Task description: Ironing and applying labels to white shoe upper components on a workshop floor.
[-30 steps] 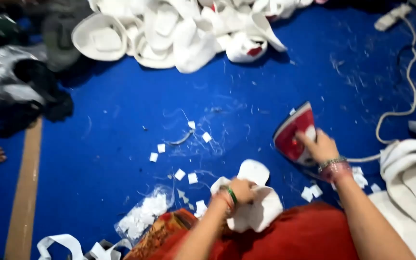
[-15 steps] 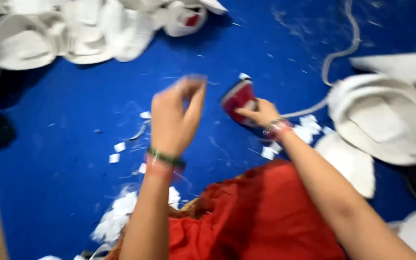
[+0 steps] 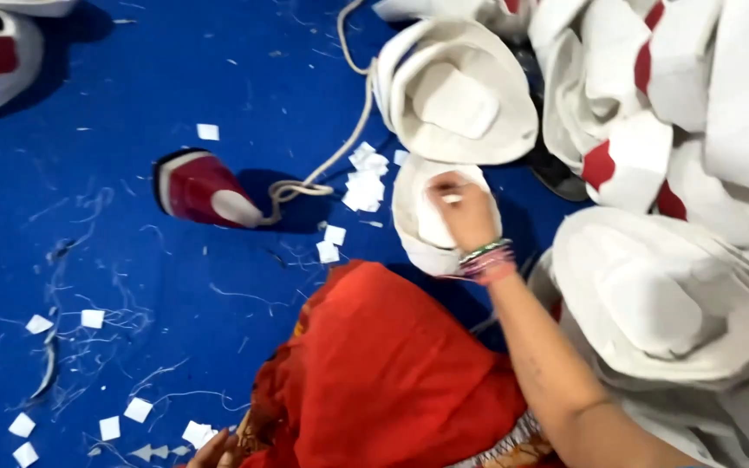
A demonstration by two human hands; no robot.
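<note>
Right hand (image 3: 465, 212): resting on a white hat (image 3: 422, 230) just right of centre, fingers (image 3: 446, 186) curled down, pinching a small white patch (image 3: 451, 198) against the hat's inside.
Hat: lying open side up on the blue floor (image 3: 132, 104), touching the red cloth (image 3: 383, 373) over the lap at 6 o'clock.
Left hand (image 3: 214, 451): only fingertips in view at the bottom edge, about 7 o'clock; open or closed cannot be told.
Iron (image 3: 201, 186): red and white, resting on the floor at 9 o'clock from the hat, well apart from both hands; cord (image 3: 340, 147) running up toward 12 o'clock.
Patch pile (image 3: 364, 178): small white squares between iron and hat.
Other hats: one large (image 3: 461, 95) at 12 o'clock from the held hat, one (image 3: 661, 295) at 3 o'clock, a heap with red bands (image 3: 652, 104) at 2 o'clock.
Scraps (image 3: 88, 319): white squares and threads scattered at 8 o'clock.
</note>
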